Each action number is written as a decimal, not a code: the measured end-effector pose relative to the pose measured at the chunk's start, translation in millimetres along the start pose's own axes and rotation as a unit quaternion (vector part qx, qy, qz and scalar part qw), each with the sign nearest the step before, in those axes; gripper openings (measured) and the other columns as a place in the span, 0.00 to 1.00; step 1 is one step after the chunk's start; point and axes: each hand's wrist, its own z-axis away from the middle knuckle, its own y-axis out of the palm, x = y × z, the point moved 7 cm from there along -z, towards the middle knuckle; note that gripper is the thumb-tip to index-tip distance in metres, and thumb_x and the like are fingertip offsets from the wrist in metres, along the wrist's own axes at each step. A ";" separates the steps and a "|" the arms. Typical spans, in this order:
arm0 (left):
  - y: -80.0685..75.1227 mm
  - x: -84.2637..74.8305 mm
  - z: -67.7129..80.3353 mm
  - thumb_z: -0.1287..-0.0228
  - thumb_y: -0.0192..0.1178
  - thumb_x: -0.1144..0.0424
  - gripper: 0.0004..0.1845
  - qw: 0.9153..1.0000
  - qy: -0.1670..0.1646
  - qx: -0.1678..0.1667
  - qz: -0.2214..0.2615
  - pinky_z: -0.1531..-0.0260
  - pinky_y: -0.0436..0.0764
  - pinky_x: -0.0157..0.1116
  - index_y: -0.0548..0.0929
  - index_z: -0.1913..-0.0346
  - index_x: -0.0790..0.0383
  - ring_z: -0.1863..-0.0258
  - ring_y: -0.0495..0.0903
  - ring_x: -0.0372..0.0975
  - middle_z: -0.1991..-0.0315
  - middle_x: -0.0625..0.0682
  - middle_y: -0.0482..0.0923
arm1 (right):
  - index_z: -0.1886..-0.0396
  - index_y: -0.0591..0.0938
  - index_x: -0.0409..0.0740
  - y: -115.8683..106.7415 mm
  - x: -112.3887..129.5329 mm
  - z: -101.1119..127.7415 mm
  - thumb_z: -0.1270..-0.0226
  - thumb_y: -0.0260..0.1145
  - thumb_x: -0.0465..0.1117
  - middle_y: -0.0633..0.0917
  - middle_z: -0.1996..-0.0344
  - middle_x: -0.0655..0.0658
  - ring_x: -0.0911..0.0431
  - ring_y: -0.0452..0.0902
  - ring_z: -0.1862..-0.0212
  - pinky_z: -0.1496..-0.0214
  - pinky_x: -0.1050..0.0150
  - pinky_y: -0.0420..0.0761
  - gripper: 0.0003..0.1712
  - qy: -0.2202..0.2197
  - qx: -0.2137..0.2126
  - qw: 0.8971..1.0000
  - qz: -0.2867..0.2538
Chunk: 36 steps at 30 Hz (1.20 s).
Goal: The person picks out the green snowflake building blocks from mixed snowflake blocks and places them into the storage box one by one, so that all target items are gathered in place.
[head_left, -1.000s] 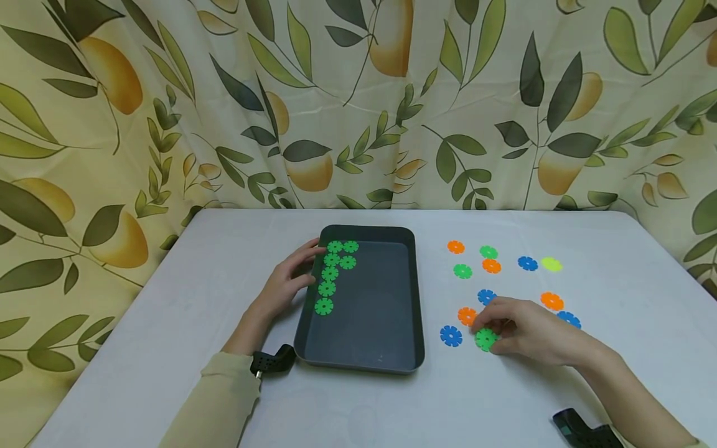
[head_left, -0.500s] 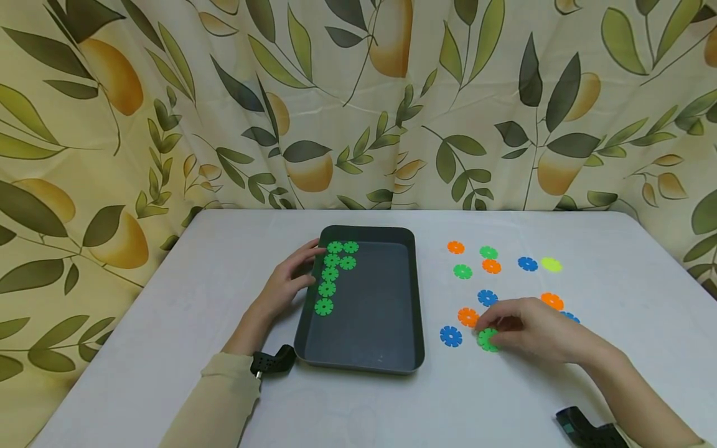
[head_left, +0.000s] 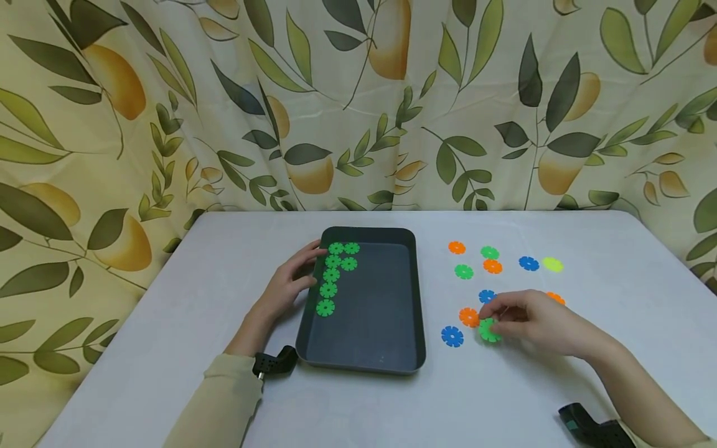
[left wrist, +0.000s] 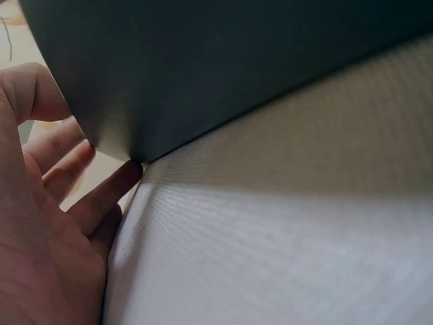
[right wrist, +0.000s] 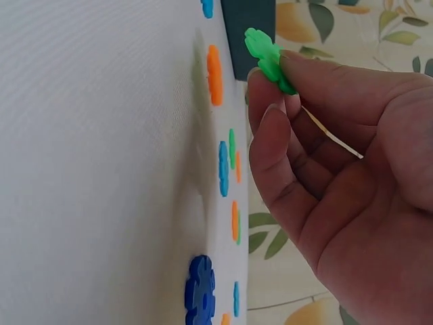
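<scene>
My right hand pinches a green flower-shaped plastic disc between thumb and fingertips. In the right wrist view the disc is held clear of the tabletop, tilted. My left hand lies beside a dark grey rectangular tray, its fingertips touching the left side. The left wrist view shows relaxed fingers against the tray's outer wall. Inside the tray, several green discs form a column along the left wall, with two more starting a second column.
Right of the tray, loose discs are scattered on the white table: orange, blue, green and one yellow-green. My right hand covers some of them. A patterned curtain hangs behind the table.
My right hand has moved slightly up in the head view with the green disc, now covering a blue disc that showed before. My left hand and the tray stay put.
</scene>
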 end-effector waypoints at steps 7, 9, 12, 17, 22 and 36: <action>1.0 -0.7 -0.8 0.40 0.54 0.72 0.31 1.000 0.004 -0.002 0.006 0.31 0.59 0.58 0.73 0.30 0.66 0.31 0.68 0.53 0.22 0.52 0.58 | 0.54 0.86 0.44 -4.9 8.6 -7.3 0.34 0.70 0.36 0.83 0.62 0.50 0.57 0.78 0.64 0.62 0.66 0.80 0.09 -0.025 -0.018 1.000 -0.002; 1.2 0.1 -1.1 0.40 0.54 0.72 0.31 1.000 0.004 -0.001 0.007 0.31 0.58 0.58 0.73 0.30 0.65 0.30 0.68 0.53 0.22 0.52 0.58 | 0.54 0.86 0.44 -6.1 11.3 -11.0 0.33 0.70 0.36 0.83 0.62 0.50 0.56 0.78 0.64 0.63 0.66 0.80 0.09 -0.024 -0.021 0.999 -0.002; 1.5 0.8 -1.0 0.39 0.54 0.72 0.31 1.000 0.003 0.001 0.011 0.30 0.58 0.57 0.73 0.30 0.65 0.30 0.67 0.53 0.22 0.52 0.58 | 0.55 0.86 0.44 -8.3 17.0 -17.1 0.33 0.70 0.36 0.83 0.64 0.50 0.55 0.79 0.63 0.61 0.66 0.81 0.08 -0.026 -0.028 0.999 0.002; 0.8 1.3 -0.7 0.39 0.54 0.73 0.31 1.000 0.000 0.000 0.025 0.30 0.59 0.56 0.73 0.30 0.67 0.29 0.66 0.54 0.22 0.52 0.57 | 0.54 0.85 0.40 -11.6 28.8 -29.2 0.32 0.69 0.36 0.83 0.65 0.48 0.51 0.79 0.61 0.59 0.66 0.81 0.09 -0.033 -0.030 0.999 -0.002; -0.1 0.9 -0.2 0.39 0.54 0.73 0.31 1.000 0.002 -0.002 0.026 0.30 0.58 0.56 0.73 0.30 0.67 0.29 0.66 0.54 0.22 0.53 0.57 | 0.52 0.84 0.38 -12.5 40.3 -41.8 0.31 0.67 0.37 0.83 0.65 0.46 0.48 0.80 0.61 0.59 0.63 0.82 0.10 -0.031 -0.025 0.999 -0.028; 0.1 2.5 -1.3 0.39 0.53 0.73 0.30 1.000 0.012 0.001 0.018 0.30 0.59 0.57 0.73 0.31 0.69 0.30 0.67 0.55 0.22 0.55 0.57 | 0.50 0.86 0.39 -13.3 71.3 -77.1 0.30 0.67 0.40 0.84 0.63 0.45 0.43 0.80 0.62 0.56 0.53 0.81 0.13 -0.046 -0.051 0.995 -0.070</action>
